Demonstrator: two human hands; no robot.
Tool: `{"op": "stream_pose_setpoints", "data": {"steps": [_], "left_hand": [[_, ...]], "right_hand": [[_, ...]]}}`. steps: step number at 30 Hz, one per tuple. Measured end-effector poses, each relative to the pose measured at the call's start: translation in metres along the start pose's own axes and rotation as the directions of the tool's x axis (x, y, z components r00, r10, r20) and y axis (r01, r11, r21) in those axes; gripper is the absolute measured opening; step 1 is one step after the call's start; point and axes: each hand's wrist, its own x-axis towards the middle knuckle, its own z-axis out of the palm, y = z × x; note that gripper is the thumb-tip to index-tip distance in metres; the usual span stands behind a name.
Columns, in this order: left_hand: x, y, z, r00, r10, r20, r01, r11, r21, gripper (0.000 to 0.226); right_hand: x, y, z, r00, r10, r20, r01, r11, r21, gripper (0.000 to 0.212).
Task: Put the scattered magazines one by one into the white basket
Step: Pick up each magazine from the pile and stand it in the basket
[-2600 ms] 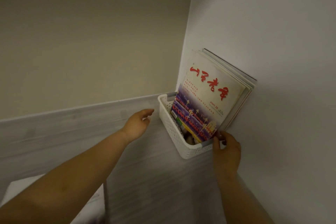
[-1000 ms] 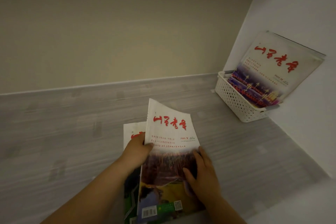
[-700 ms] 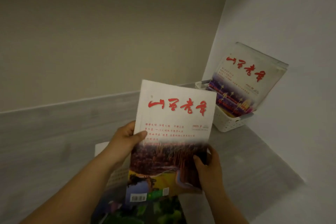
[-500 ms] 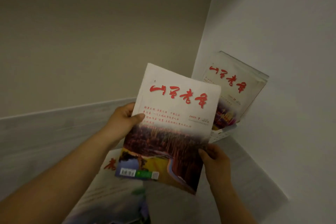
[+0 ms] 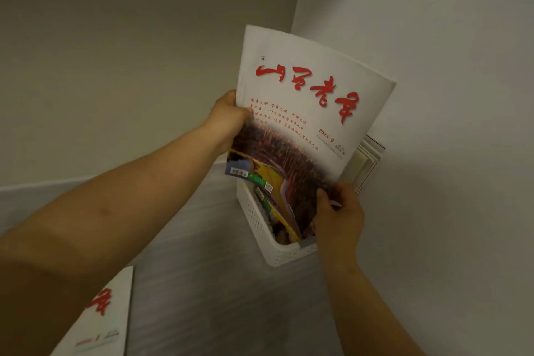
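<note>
Your left hand [image 5: 228,121] grips the left edge of the magazine [image 5: 303,113], thumb on the cover and fingers curled behind it. Your right hand [image 5: 338,214] pinches the lower corner, fingers clamped on the paper. The magazine hangs tilted directly above the white basket [image 5: 254,220], its bottom edge at the basket's mouth and apparently not yet seated inside. Behind it, stacked magazines [image 5: 368,159] already stand in the basket and lean against the wall [image 5: 433,95] at the basket's far side. One more loose magazine [image 5: 98,315] lies flat on the worktop [image 5: 216,283], well apart from the basket on its near left.

The likeliest trouble is a snag. The limp lower edge could catch on the basket's rim or on the edges of the copies inside, and the cover would buckle if you pushed down against it. The basket looks light, so a sideways shove could slide it along the worktop or tip it away from the wall, spilling the leaning stack. Letting go before the bottom edge is inside would probably drop the magazine in front of the basket.
</note>
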Motion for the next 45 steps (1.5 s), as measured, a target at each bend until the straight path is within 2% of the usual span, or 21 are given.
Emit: {"op": "stream_pose_setpoints", "data": {"steps": [6, 16, 22, 27, 31, 35, 40, 45], "left_hand": [[0.024, -0.015, 0.019, 0.994, -0.077, 0.079, 0.080, 0.996, -0.043, 0.042], [0.049, -0.038, 0.060, 0.985, -0.147, 0.092, 0.156, 0.983, -0.097, 0.034], [0.059, -0.076, 0.050, 0.975, -0.222, 0.023, 0.219, 0.972, 0.089, 0.039], [0.059, -0.098, 0.054, 0.976, -0.211, 0.059, 0.195, 0.959, 0.204, 0.055], [0.061, -0.103, 0.065, 0.970, -0.196, 0.141, 0.170, 0.969, 0.180, 0.061], [0.064, -0.101, 0.071, 0.965, -0.212, 0.157, 0.181, 0.965, 0.192, 0.056], [0.065, -0.105, 0.066, 0.959, -0.220, 0.177, 0.182, 0.961, 0.209, 0.058], [0.055, -0.116, 0.059, 0.940, -0.269, 0.209, 0.196, 0.929, 0.314, 0.057]], "right_hand": [[0.017, 0.029, 0.000, 1.000, -0.016, 0.005, 0.016, 1.000, 0.000, 0.016], [0.007, 0.074, -0.002, 1.000, 0.015, 0.021, -0.015, 0.999, -0.033, 0.017], [0.000, 0.094, 0.001, 0.995, -0.031, 0.089, 0.048, 0.980, -0.192, 0.016], [-0.003, 0.101, 0.008, 0.999, -0.052, 0.003, 0.051, 0.967, -0.251, 0.015], [-0.005, 0.102, 0.009, 0.997, -0.047, -0.060, 0.033, 0.975, -0.218, 0.014], [-0.002, 0.106, 0.006, 0.992, -0.049, -0.118, 0.028, 0.984, -0.174, 0.012], [0.003, 0.111, 0.003, 0.995, 0.021, -0.099, -0.033, 0.991, -0.129, 0.008], [0.004, 0.109, -0.002, 0.998, 0.038, -0.058, -0.044, 0.993, -0.107, 0.012]]}}
